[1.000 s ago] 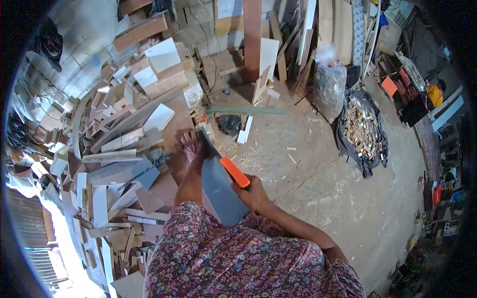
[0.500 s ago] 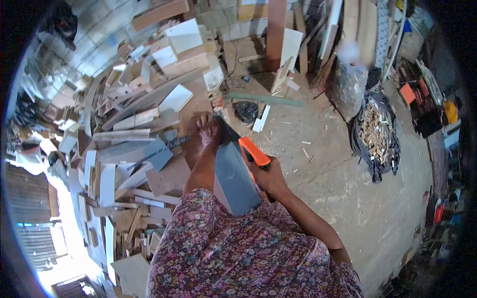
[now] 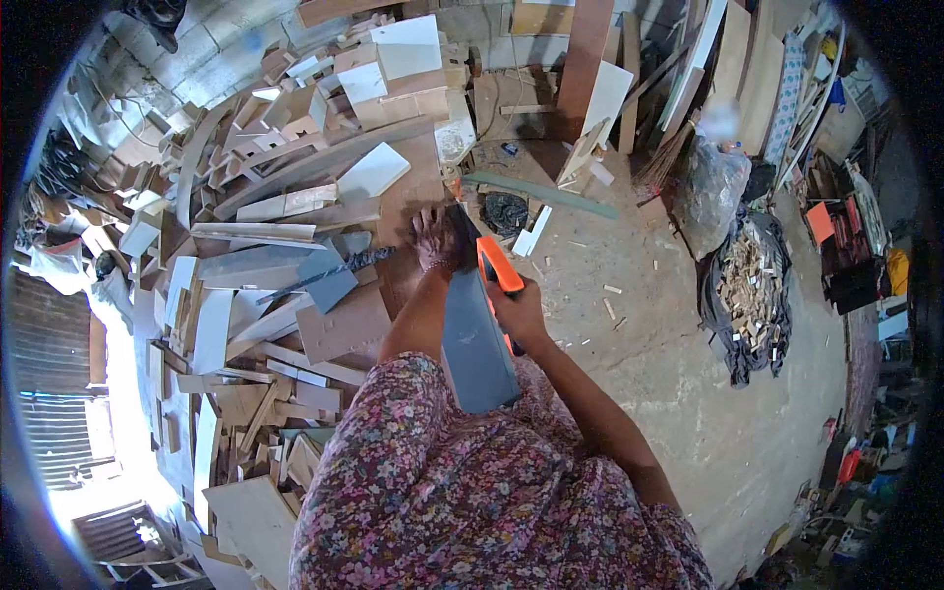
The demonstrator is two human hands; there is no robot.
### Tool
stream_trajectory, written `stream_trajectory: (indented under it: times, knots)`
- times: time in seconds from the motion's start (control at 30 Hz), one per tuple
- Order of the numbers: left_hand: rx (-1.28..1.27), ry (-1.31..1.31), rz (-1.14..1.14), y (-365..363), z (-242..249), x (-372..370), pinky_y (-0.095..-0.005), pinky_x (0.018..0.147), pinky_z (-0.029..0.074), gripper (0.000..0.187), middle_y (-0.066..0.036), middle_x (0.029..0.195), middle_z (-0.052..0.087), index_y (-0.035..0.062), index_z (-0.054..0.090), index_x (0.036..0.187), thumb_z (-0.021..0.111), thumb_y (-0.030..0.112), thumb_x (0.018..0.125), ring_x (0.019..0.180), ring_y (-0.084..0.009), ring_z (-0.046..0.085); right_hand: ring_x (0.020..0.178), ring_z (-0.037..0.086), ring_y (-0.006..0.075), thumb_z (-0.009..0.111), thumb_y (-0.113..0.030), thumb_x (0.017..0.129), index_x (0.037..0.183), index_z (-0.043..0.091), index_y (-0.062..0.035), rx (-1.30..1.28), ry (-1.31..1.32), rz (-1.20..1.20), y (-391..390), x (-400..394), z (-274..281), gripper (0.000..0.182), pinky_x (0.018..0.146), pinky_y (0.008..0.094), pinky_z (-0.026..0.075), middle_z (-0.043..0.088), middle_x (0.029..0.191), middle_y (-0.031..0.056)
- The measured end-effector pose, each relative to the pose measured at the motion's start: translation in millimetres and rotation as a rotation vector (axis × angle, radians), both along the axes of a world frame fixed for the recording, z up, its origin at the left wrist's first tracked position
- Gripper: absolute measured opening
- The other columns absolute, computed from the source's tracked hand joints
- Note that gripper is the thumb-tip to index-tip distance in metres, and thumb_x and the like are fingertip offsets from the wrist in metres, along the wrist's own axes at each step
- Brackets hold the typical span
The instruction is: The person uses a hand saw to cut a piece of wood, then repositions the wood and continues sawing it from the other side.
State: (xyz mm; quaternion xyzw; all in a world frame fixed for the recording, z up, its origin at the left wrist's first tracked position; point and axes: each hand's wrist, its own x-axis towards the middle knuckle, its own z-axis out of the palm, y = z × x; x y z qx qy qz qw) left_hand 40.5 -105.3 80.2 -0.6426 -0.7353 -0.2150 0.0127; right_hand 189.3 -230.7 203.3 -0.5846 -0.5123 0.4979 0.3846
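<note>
My right hand [image 3: 519,313] is wrapped round the orange-and-black handle of a handsaw [image 3: 500,265]. What looks like its dark blade points away from me, towards my left hand, and is partly hard to make out. Below the handle a flat grey board [image 3: 477,349] slants down to my lap, left of my right hand. My left hand [image 3: 435,239] lies with fingers spread on a brown board [image 3: 398,280], close to the far end of the grey one. A dark twisted strip [image 3: 359,263] lies just left of that hand.
Wood offcuts [image 3: 295,202] are heaped along the left side. A black bag of small wood scraps [image 3: 752,280] stands on the concrete floor [image 3: 639,364] at right. A green strip [image 3: 541,194] and a black bundle [image 3: 504,213] lie ahead. Tall boards [image 3: 585,69] lean on the wall.
The view has shifted, so the surroundings sit a little to the right. Both hands keep their places, the right still round the saw handle, the left still spread on the board.
</note>
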Motion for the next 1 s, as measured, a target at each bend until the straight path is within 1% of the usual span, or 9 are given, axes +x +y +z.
stream_trajectory:
  times: [0.1, 0.2, 0.3, 0.47, 0.8, 0.87, 0.9, 0.97, 1.0]
  knots:
    - [-0.105, -0.133, 0.016, -5.1, -4.0, -1.8, -0.0430, 0.091, 0.033, 0.034, -0.013, 0.111, 0.043, 0.0094, 0.050, 0.109, 0.047, 0.022, 0.078, 0.107, -0.0312, 0.038, 0.059, 0.051, 0.0140, 0.059, -0.017, 0.076, 0.080, 0.055, 0.0061, -0.046, -0.040, 0.030, -28.0, 13.1, 26.0, 0.023, 0.055, 0.0319, 0.042, 0.055, 0.061, 0.0116]
    - [0.035, -0.028, 0.017, 3.0, -13.1, -1.7, -0.0458, 0.088, 0.035, 0.034, -0.012, 0.108, 0.045, 0.0097, 0.051, 0.108, 0.048, 0.023, 0.076, 0.106, -0.0306, 0.040, 0.061, 0.051, 0.0147, 0.059, -0.014, 0.076, 0.081, 0.055, 0.0064, -0.111, 0.010, -0.036, -54.1, 31.4, 38.2, 0.022, 0.058, 0.0325, 0.043, 0.056, 0.064, 0.0122]
    - [0.069, 0.074, 0.053, 2.3, -13.6, -3.8, -0.0446, 0.086, 0.038, 0.033, -0.012, 0.105, 0.045, 0.0098, 0.051, 0.108, 0.048, 0.019, 0.076, 0.105, -0.0308, 0.040, 0.061, 0.052, 0.0161, 0.059, -0.014, 0.076, 0.083, 0.056, 0.0052, -0.098, -0.001, 0.003, -53.1, 24.6, 44.4, 0.021, 0.059, 0.0338, 0.043, 0.057, 0.065, 0.0126]
    - [0.090, -0.056, -0.004, 4.0, -12.6, -3.7, -0.0399, 0.084, 0.040, 0.028, -0.012, 0.104, 0.045, 0.0086, 0.053, 0.105, 0.046, 0.014, 0.078, 0.103, -0.0313, 0.041, 0.061, 0.053, 0.0175, 0.059, -0.015, 0.076, 0.083, 0.055, 0.0052, -0.068, -0.040, 0.020, -44.9, 19.6, 41.1, 0.022, 0.059, 0.0348, 0.043, 0.056, 0.064, 0.0139]
    - [0.238, 0.212, -0.151, 7.6, -28.4, -13.2, -0.0421, 0.081, 0.042, 0.029, -0.011, 0.107, 0.044, 0.0106, 0.051, 0.106, 0.047, 0.018, 0.078, 0.102, -0.0327, 0.040, 0.059, 0.059, 0.0311, 0.058, -0.015, 0.073, 0.076, 0.054, 0.0053, 0.109, -0.107, -0.037, 4.2, -17.2, -5.6, 0.020, 0.056, 0.0383, 0.044, 0.055, 0.063, 0.0221]
    - [0.013, -0.106, -0.019, -3.3, -1.6, -2.2, -0.0428, 0.083, 0.039, 0.029, -0.011, 0.105, 0.046, 0.0104, 0.052, 0.104, 0.048, 0.020, 0.077, 0.100, -0.0306, 0.042, 0.053, 0.046, 0.0081, 0.058, -0.017, 0.075, 0.072, 0.054, 0.0044, 0.135, -0.151, -0.033, 5.9, -18.4, -9.5, 0.022, 0.048, 0.0307, 0.039, 0.049, 0.054, 0.0068]
    - [0.022, -0.110, -0.025, 1.3, -7.9, -3.3, -0.0428, 0.083, 0.039, 0.029, -0.011, 0.105, 0.046, 0.0104, 0.052, 0.104, 0.048, 0.020, 0.077, 0.100, -0.0306, 0.042, 0.053, 0.046, 0.0081, 0.058, -0.017, 0.075, 0.072, 0.054, 0.0044, 0.144, -0.155, -0.039, 3.1, -14.6, -1.1, 0.022, 0.048, 0.0307, 0.039, 0.049, 0.054, 0.0068]
    - [0.050, 0.080, -0.059, 13.7, -32.3, -10.2, -0.0435, 0.082, 0.039, 0.029, -0.010, 0.104, 0.046, 0.0103, 0.052, 0.104, 0.049, 0.018, 0.076, 0.098, -0.0297, 0.043, 0.059, 0.059, 0.0290, 0.058, -0.017, 0.074, 0.082, 0.056, 0.0050, 0.032, -0.120, 0.013, -16.5, -3.6, 27.0, 0.023, 0.058, 0.0376, 0.045, 0.056, 0.063, 0.0199]
    - [0.043, 0.076, -0.067, 7.4, -25.9, -7.2, -0.0435, 0.082, 0.039, 0.029, -0.010, 0.104, 0.046, 0.0103, 0.052, 0.104, 0.049, 0.018, 0.076, 0.098, -0.0297, 0.043, 0.059, 0.059, 0.0290, 0.058, -0.017, 0.074, 0.082, 0.056, 0.0050, 0.025, -0.123, 0.006, -32.3, 4.9, 32.5, 0.023, 0.058, 0.0376, 0.045, 0.056, 0.063, 0.0199]
